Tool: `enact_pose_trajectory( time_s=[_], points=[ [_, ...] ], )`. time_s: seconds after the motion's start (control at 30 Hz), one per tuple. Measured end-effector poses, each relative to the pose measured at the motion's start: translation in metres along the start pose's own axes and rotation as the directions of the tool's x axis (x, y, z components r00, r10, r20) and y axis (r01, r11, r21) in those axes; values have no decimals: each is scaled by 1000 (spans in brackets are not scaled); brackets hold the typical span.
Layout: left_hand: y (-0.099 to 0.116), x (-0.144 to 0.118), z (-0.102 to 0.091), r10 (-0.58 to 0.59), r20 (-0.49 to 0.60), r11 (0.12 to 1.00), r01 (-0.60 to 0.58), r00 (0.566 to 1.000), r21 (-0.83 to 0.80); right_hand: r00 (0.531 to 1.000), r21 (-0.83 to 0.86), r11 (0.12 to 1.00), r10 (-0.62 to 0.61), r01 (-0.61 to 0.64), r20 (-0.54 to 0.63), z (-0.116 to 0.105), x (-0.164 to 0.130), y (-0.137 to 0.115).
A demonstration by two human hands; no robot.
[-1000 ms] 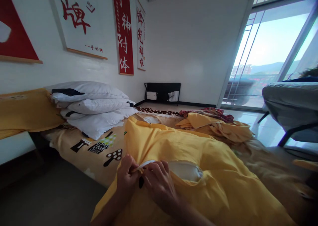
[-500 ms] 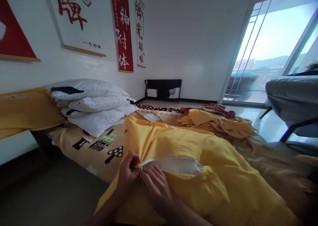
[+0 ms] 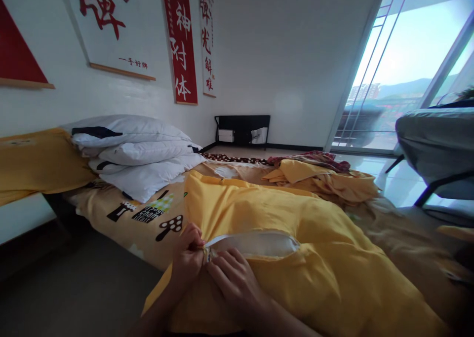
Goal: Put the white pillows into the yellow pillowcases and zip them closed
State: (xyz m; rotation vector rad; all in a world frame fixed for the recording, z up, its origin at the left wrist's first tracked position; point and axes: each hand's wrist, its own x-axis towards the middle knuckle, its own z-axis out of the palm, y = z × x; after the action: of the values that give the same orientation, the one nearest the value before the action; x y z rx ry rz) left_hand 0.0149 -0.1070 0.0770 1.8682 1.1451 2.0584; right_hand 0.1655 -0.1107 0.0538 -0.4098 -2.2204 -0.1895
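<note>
A yellow pillowcase (image 3: 281, 273) with a pillow inside lies on the bed in front of me. Its side opening gapes, showing the white pillow (image 3: 255, 243) within. My left hand (image 3: 187, 260) pinches the left end of that opening. My right hand (image 3: 235, 285) lies right beside it, fingers pressed on the fabric at the same end, where a small zipper pull seems to sit.
The bed carries a yellow mushroom-print sheet (image 3: 148, 213), stacked white pillows (image 3: 137, 154) at the left, and crumpled yellow bedding (image 3: 326, 181) farther back. A grey chair (image 3: 437, 144) stands at the right by a large window. A black rack (image 3: 242, 130) sits by the far wall.
The opening's edges have drawn closer and straighter; both hands stay at its left end. My view has tilted slightly.
</note>
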Motion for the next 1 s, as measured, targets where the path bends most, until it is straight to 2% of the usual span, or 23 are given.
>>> enact_pose_trajectory(
  time_s=[0.13, 0.2, 0.3, 0.37, 0.4, 0.43, 0.47, 0.53, 0.6, 0.63, 0.7, 0.8, 0.87, 0.93, 1.0],
  points=[
    [-12, 6, -25, -81, -1, 997, 81, 997, 20, 999, -125, 991, 44, -41, 20, -32, -14, 19],
    [-24, 13, -42, -190, -35, 982, 191, 981, 12, 993, -191, 975, 116, -110, 18, -54, -30, 38],
    [-49, 20, -62, -401, -97, 916, 397, 911, -60, 978, -254, 948, 208, -193, 33, -89, -62, 73],
    [-62, 21, -68, -493, -116, 870, 485, 862, -94, 957, -241, 941, 270, -239, 103, -115, -85, 96],
    [-67, 21, -68, -529, -114, 849, 521, 841, -92, 933, -222, 934, 320, -280, 166, -128, -95, 107],
    [-69, 21, -68, -564, -109, 826, 557, 819, -88, 891, -204, 918, 385, -341, 242, -141, -103, 117],
    [-69, 21, -66, -602, -102, 799, 596, 792, -83, 829, -188, 890, 456, -416, 322, -154, -109, 126],
    [-66, 22, -63, -667, -104, 745, 662, 737, -84, 671, -180, 794, 592, -581, 447, -177, -117, 140],
    [-62, 25, -62, -707, -117, 707, 701, 698, -91, 520, -185, 686, 675, -704, 524, -195, -118, 150],
    [-61, 28, -62, -718, -125, 696, 713, 685, -87, 470, -199, 653, 692, -731, 548, -201, -117, 154],
    [-59, 34, -63, -731, -145, 680, 730, 667, -71, 420, -265, 648, 700, -715, 578, -209, -113, 158],
    [-53, 48, -59, -731, -171, 674, 738, 660, -32, 390, -413, 712, 674, -568, 627, -212, -102, 163],
    [-40, 61, -50, -720, -212, 678, 735, 661, -13, 384, -486, 745, 658, -458, 647, -213, -90, 169],
    [-22, 77, -38, -672, -285, 717, 696, 684, -18, 424, -550, 745, 667, -378, 612, -217, -76, 178],
    [-5, 97, -28, -571, -321, 806, 590, 756, -43, 502, -615, 717, 684, -329, 529, -225, -58, 190]
  ],
)
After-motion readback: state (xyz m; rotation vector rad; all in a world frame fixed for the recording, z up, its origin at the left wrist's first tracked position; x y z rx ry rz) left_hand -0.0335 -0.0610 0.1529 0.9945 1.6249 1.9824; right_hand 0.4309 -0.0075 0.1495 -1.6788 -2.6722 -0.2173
